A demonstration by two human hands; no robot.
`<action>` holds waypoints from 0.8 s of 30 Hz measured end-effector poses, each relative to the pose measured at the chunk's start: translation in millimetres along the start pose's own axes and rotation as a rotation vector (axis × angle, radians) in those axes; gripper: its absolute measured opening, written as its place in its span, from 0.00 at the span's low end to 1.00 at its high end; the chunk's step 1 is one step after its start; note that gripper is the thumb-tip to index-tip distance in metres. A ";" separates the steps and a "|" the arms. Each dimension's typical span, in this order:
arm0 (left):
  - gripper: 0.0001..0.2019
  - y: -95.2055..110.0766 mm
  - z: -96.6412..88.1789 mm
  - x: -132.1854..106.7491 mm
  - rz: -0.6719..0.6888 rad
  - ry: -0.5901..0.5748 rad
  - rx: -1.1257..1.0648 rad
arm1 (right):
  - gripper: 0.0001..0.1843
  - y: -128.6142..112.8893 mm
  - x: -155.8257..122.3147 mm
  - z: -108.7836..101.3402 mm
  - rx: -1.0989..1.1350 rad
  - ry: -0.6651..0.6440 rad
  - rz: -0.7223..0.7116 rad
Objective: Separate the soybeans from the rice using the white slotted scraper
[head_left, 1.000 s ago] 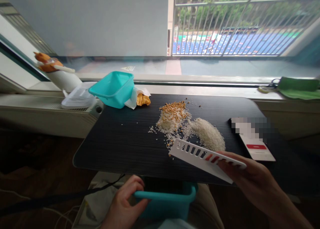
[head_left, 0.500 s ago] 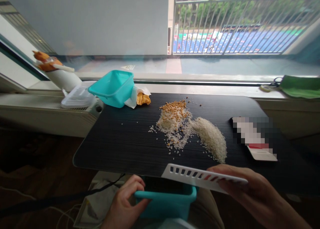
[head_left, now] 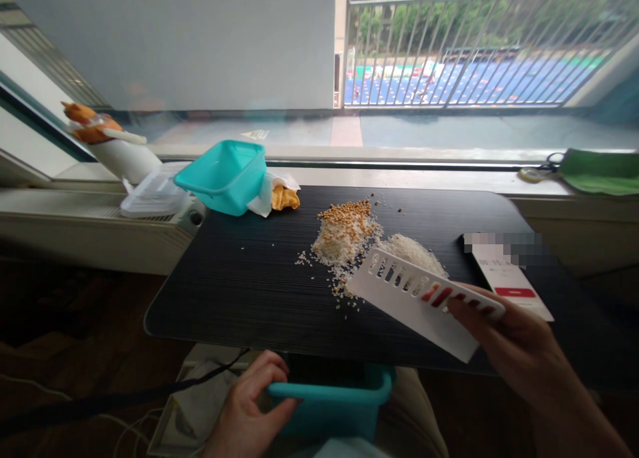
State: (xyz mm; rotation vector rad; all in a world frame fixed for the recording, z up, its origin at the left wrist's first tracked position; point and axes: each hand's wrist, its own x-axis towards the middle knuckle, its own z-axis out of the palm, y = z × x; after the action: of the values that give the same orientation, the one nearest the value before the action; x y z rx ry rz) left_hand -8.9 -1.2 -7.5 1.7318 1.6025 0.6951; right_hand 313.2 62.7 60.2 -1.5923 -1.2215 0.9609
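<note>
My right hand grips a white slotted plastic divider by its right end and holds it tilted over the near side of a heap of white rice on the black table. Left of the rice lies a pile of yellow beans mixed with rice. Below the table's front edge my left hand holds the rim of a teal plastic bin, fingers curled over its left corner.
A second teal bin leans at the table's back left beside a crumpled wrapper and a clear lid. A phone lies at the right. A green cloth and a white cup rest on the sill.
The divider swept toward the table's front edge above the teal bin, then moved back up onto the table over the rice heap. My left hand stayed on the bin.
</note>
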 end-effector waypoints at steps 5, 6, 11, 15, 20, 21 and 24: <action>0.06 -0.6 -0.3 0.0 0.003 0.005 -0.015 | 0.16 3.5 4.3 1.0 0.021 0.036 0.005; 0.06 -0.7 -0.3 0.1 0.007 0.007 -0.015 | 0.16 4.1 5.4 1.9 0.037 0.037 0.009; 0.06 0.8 0.1 1.1 0.000 0.013 -0.009 | 0.15 2.5 6.0 6.4 0.131 0.014 0.052; 0.06 0.9 -0.2 1.0 -0.002 0.016 -0.004 | 0.15 -0.2 5.9 8.2 0.181 0.011 0.073; 0.06 -1.2 0.7 0.5 0.019 0.013 0.002 | 0.16 1.3 12.8 12.0 0.188 0.034 0.060; 0.06 -1.2 0.8 0.6 0.018 0.015 0.004 | 0.16 1.7 14.0 12.6 0.182 0.026 0.058; 0.06 0.4 0.7 0.8 0.009 0.021 0.005 | 0.16 1.4 14.8 12.9 0.173 -0.006 0.064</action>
State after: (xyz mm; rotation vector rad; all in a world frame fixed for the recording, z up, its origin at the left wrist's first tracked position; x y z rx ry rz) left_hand -8.0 -0.5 -7.7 1.7413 1.6123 0.7163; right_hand 304.7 79.4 54.0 -1.4999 -1.0660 1.0829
